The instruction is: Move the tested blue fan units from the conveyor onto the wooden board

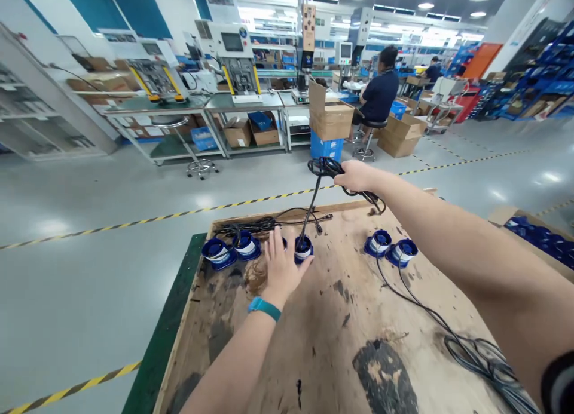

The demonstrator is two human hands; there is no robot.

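Black cable (326, 165) hangs bunched from my right hand (357, 176), which is closed around it above the far edge of the wooden tabletop (323, 342); the bundle's long axis slants from upper left to lower right across my grip. From its left end a strand drops, leaning slightly left, to the open top of a blue unit (304, 254). I see my left hand (281, 264) spread wide, thumb and forefinger either side of that unit; whether they press on it, I cannot tell. Farther left stand two more units (218, 254), dark leads (255, 225) lying behind them. Rightward, another pair (403, 254) trails cords (426, 308) toward the lower right.
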